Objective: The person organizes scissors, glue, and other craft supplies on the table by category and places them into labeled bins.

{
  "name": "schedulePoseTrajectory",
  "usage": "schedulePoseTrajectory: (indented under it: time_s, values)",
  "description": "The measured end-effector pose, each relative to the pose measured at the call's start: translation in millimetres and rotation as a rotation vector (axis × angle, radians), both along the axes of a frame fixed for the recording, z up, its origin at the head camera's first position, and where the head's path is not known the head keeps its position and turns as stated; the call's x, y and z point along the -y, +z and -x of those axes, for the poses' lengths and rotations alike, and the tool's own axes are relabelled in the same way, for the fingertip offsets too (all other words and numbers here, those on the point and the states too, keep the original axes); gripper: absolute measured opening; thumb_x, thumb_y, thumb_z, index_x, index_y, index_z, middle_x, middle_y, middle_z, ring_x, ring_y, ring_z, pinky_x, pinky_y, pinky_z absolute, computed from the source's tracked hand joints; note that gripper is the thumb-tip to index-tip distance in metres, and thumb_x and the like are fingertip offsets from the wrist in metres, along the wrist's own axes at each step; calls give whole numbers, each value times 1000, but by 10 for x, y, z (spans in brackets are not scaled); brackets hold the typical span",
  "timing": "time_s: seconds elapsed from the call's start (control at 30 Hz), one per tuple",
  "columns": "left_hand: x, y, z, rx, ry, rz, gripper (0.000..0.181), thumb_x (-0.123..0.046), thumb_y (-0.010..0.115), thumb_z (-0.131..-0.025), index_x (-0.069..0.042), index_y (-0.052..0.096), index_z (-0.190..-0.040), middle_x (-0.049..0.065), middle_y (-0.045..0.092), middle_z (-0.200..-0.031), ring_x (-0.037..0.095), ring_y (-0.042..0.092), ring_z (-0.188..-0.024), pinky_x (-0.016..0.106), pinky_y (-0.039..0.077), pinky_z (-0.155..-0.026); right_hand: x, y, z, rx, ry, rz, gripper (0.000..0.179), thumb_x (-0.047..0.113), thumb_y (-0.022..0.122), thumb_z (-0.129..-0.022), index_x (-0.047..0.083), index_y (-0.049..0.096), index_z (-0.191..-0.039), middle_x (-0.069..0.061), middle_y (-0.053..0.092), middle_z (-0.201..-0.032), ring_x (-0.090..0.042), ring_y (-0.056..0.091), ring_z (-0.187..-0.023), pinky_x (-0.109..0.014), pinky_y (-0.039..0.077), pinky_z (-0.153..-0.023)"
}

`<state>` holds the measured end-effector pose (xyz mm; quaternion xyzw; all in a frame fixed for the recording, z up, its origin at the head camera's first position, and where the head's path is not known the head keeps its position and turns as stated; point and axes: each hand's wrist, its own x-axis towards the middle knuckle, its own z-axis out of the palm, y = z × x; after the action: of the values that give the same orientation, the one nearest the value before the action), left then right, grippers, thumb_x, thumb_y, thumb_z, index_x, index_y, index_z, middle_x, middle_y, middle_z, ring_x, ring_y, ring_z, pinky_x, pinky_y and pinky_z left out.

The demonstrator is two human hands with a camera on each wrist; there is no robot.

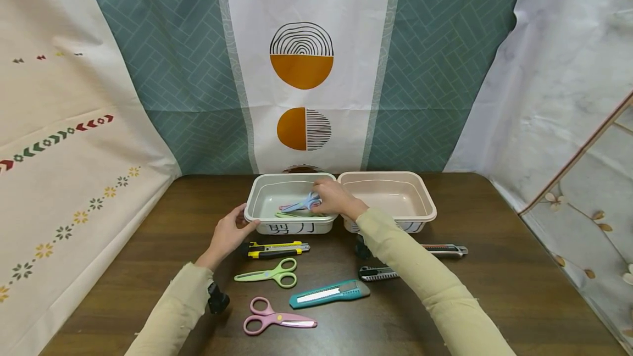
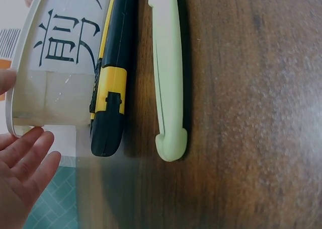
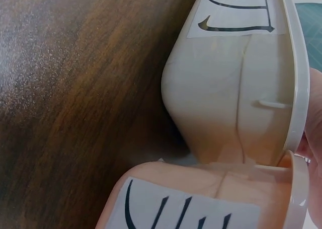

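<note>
Two plastic bins sit side by side at the back of a dark wood table, and both hands are busy at the left one. The right hand is down inside that pale grey bin, fingers gripping the light-blue scissors by the handle end. So yeah, those scissors are in the bin, with something green lying under them. Left hand has the bin's near left corner, thumb on the rim and fingers under it. Front of the bin has a white label in black characters. Beige bin is right next door, rims touching.

Closer in on the tabletop: a yellow-and-black utility knife just in front of the grey bin, then green scissors, pink scissors and a teal utility knife. Over by the right sleeve are a black box cutter and a grey one, both partly covered by the arm.
</note>
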<state>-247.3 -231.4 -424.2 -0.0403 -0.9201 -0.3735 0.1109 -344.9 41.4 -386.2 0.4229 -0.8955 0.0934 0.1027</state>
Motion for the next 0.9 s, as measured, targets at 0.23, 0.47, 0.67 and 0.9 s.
schedulePoseTrajectory:
  time_s: [0.23,0.47,0.67,0.9]
  values:
    - [-17,-9,-8,-27,-11,7,59,-27,67,-81,2,46,-128,16,62,-105,26,60,-87,36,44,-70,-8,-25,7,8,0,13,35,28,71,-72,2,67,-96,-10,60,-99,-23,55,-86,-36,45,-74]
    - [-17,-13,-11,-20,-13,-2,60,-27,67,-81,2,46,-129,17,61,-105,26,59,-87,35,44,-69,-38,17,-7,56,-3,-3,46,31,69,-75,0,63,-109,-13,58,-112,-26,55,-101,-37,44,-85]
    - [-8,-14,-6,-11,-1,-1,60,-28,67,-81,2,46,-129,15,62,-104,24,58,-87,35,43,-70,-76,86,-37,76,-19,-17,50,33,68,-77,1,61,-114,-13,55,-118,-25,52,-108,-37,43,-87]
    - [-2,-7,-8,-5,-1,2,60,-28,67,-82,2,45,-129,16,61,-104,25,58,-87,34,43,-69,-79,133,-65,90,-27,-24,52,34,69,-77,2,59,-117,-13,54,-122,-25,50,-112,-37,41,-91]
